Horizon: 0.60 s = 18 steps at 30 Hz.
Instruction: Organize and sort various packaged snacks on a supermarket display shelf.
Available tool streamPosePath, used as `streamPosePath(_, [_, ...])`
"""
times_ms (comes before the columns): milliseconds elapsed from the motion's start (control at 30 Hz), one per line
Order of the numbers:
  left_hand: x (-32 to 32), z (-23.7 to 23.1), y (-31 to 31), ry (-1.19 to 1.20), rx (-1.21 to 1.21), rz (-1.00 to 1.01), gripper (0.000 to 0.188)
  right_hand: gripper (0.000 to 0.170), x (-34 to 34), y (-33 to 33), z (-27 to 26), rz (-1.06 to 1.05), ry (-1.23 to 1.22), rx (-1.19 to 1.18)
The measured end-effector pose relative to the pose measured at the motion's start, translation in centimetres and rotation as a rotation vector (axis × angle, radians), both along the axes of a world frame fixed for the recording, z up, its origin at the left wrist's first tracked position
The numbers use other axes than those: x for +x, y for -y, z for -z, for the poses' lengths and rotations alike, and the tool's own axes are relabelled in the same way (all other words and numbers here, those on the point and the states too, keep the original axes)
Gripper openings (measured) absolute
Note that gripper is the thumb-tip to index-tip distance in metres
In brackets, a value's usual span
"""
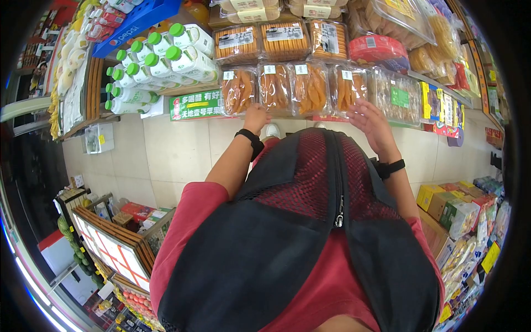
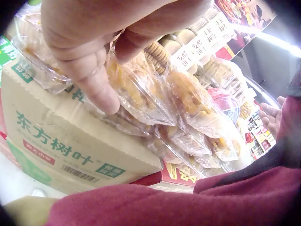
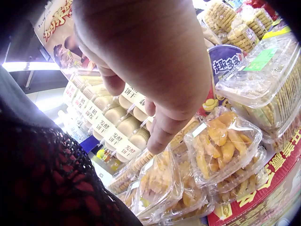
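Note:
A row of clear, film-wrapped packs of orange dried strips [image 1: 310, 88] lies along the front of the display, with white labels at their far ends. My left hand [image 1: 256, 119] is at the front edge of the leftmost packs; in the left wrist view its bent fingers [image 2: 101, 96] overlap a wrapped pack [image 2: 138, 89], and no pack is lifted. My right hand [image 1: 371, 123] hovers by the right end of the row, fingers apart and loosely bent, holding nothing. Below it in the right wrist view, a pack of orange strips [image 3: 221, 146] tops a stack.
Behind the row sit biscuit packs [image 1: 285, 39]. White bottles with green caps [image 1: 191, 41] stand left, and a clear box with a green label [image 1: 395, 94] lies right. A carton [image 2: 61, 136] supports packs. Boxed goods [image 1: 451, 207] are stacked behind at right.

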<state>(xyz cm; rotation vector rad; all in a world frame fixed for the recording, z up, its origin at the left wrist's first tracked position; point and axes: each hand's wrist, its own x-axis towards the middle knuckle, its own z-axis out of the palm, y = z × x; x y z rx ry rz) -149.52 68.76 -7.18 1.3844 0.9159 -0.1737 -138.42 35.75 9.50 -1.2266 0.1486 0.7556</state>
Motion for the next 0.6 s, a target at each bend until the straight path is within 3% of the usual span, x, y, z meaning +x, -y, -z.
streamPosePath(267, [0.1, -1.6, -1.1, -0.066, 0.017, 0.064, 0.021, 0.037, 0.1, 0.0, 0.3, 0.000, -0.004, -0.012])
streamPosePath(333, [0.3, -2.7, -1.7, -0.199, 0.337, 0.344, 0.024, 0.037, 0.2, 0.0, 0.4, 0.004, -0.007, -0.013])
streamPosePath(367, [0.2, -3.2, -1.5, -0.200, 0.337, 0.346, 0.024, 0.037, 0.2, 0.0, 0.4, 0.006, -0.011, -0.014])
streamPosePath(433, [0.4, -7.0, -0.4, -0.058, 0.920, 0.504, 0.028, 0.036, 0.2, 0.1, 0.6, 0.008, -0.011, -0.013])
streamPosePath(533, [1.6, -9.6, 1.1, 0.144, 0.812, 0.518, 0.031, 0.035, 0.1, 0.1, 0.7, 0.003, -0.012, -0.011])
streamPosePath(567, [2.0, -8.8, 1.5, 0.145, 0.813, 0.517, 0.031, 0.035, 0.2, 0.0, 0.7, 0.001, -0.012, -0.012])
streamPosePath(600, [2.7, -7.2, 1.7, 0.179, 0.644, 0.510, 0.034, 0.035, 0.2, 0.0, 0.7, 0.001, -0.010, -0.012])
